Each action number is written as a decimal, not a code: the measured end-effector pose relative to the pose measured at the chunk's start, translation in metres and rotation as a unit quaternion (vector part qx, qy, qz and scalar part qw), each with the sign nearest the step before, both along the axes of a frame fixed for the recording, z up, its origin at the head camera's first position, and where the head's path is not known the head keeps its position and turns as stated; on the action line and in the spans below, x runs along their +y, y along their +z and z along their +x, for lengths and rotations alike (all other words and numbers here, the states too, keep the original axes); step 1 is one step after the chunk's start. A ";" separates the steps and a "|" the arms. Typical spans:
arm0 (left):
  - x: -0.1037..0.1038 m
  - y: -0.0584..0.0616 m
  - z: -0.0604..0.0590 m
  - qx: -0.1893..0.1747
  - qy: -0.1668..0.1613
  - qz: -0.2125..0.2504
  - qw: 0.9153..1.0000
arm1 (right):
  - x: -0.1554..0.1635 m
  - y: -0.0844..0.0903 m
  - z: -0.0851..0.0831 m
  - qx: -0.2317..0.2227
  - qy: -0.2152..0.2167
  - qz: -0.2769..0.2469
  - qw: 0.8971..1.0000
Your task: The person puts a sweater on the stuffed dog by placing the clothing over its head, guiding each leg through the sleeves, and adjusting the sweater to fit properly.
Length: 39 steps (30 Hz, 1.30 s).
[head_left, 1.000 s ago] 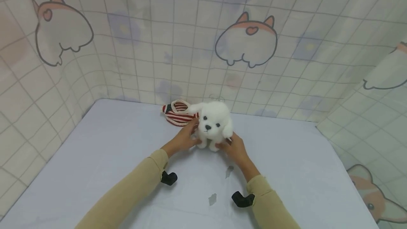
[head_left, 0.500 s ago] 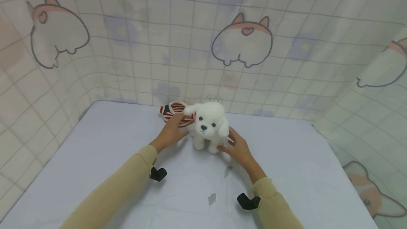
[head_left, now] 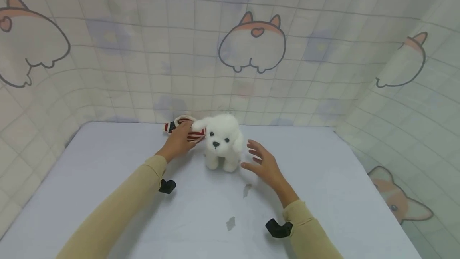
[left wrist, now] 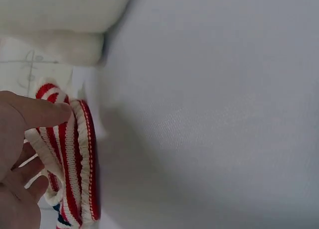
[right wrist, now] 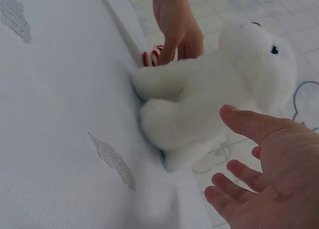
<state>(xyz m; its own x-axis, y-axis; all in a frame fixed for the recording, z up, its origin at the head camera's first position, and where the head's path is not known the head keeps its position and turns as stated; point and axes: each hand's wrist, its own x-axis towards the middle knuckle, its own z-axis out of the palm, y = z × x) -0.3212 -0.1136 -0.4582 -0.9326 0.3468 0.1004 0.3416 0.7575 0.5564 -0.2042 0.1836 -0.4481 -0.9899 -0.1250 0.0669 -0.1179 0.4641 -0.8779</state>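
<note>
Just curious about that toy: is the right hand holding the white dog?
No, the right hand hovers open beside the dog, with a clear gap between them.

The white plush dog [head_left: 222, 142] stands mid-table, the striped knit garment [head_left: 187, 130] touching it at its 10 o'clock under the left hand [head_left: 177, 143]. The right hand [head_left: 264, 163] hovers just beside the dog at 4 o'clock — a narrow gap between. The table [head_left: 323, 179] lies bare toward 3 and 6 o'clock — the curtain wall [head_left: 287, 91] closes off 12.
</note>
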 end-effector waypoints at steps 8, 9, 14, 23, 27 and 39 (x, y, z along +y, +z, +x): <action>-0.013 -0.004 -0.007 -0.012 0.005 -0.053 0.999 | -0.004 0.008 0.002 0.012 0.039 -0.045 0.998; -0.015 -0.005 -0.008 -0.009 0.004 -0.064 0.998 | -0.005 0.010 0.002 0.014 0.046 -0.053 0.997; -0.020 -0.007 -0.009 0.004 0.001 -0.100 0.995 | -0.009 0.019 0.004 0.018 0.065 -0.072 0.995; -0.019 0.004 -0.013 -0.028 -0.008 -0.023 0.999 | -0.005 0.033 0.006 0.032 0.041 -0.073 0.996; -0.017 0.014 -0.017 -0.061 0.011 0.049 0.997 | -0.003 0.041 0.005 0.044 0.032 -0.073 0.996; -0.027 0.059 -0.007 -0.161 0.038 0.224 0.960 | -0.025 0.076 0.002 0.051 0.041 -0.058 0.996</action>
<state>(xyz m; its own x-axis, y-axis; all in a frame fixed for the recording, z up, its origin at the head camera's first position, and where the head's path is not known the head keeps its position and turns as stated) -0.3285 -0.1407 -0.3991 -0.9612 0.2661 -0.0733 0.0512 0.4329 0.9000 -0.2026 0.1590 -0.3720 -0.9642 -0.1902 0.1846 -0.2417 0.3448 -0.9070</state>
